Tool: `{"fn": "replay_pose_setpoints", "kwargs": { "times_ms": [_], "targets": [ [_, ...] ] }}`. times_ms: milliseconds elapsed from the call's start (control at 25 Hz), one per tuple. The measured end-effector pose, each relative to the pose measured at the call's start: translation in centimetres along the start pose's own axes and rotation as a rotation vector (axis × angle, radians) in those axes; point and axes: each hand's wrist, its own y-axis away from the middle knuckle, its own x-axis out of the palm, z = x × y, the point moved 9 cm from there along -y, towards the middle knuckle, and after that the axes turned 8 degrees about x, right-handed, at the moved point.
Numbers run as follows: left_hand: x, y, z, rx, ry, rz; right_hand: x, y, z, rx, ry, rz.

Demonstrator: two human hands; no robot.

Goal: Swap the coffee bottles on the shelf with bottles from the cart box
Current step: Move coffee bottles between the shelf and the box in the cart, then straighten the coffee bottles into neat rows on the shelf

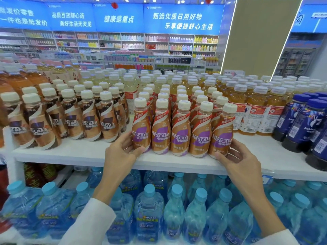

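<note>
Flanking the front row of 5 purple-label coffee bottles (179,137) at the white shelf (70,152) edge, the left grip (120,152) curls round the leftmost bottle (141,128), the right grip (238,156) pinches the rightmost bottle (222,135) low, thumb in front.

My single wide-angle view, from the head camera, looks forward and down across the white shelf (85,152) from just above its level. It sits close: the left hand (120,154) and right hand (238,157) reach the coffee bottles (180,138) at its front edge. Water bottles (150,209) below it fill the bottom, and store aisles (123,55) behind it recede.
</note>
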Motion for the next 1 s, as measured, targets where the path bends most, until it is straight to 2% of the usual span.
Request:
{"fn": "replay_pose_setpoints", "kwargs": {
  "times_ms": [200, 320, 440, 520, 720, 1000],
  "targets": [
    [0.1, 0.3, -0.5, 0.002, -0.013, 0.018, 0.1, 0.1, 0.1, -0.020, 0.023, 0.021],
    [0.4, 0.4, -0.5, 0.002, -0.044, 0.031, -0.6, 0.5, -0.3, -0.032, -0.011, -0.050],
    [0.3, 1.1, -0.4, 0.024, -0.070, 0.034, -1.0, 2.6, 0.1, -0.161, -0.042, -0.155],
    [-0.8, 2.3, 0.2, 0.019, -0.094, -0.016, -0.1, 4.8, 0.9, -0.279, -0.007, -0.165],
    [-5.0, 4.1, 1.0, 0.022, -0.056, -0.111, 6.0, 9.0, 3.6, -0.367, -0.123, 0.013],
    [-15.1, 3.3, 2.9, 0.047, 0.060, -0.171, 19.9, 14.0, 8.6, -0.157, -0.246, 0.337]
  ]
}}
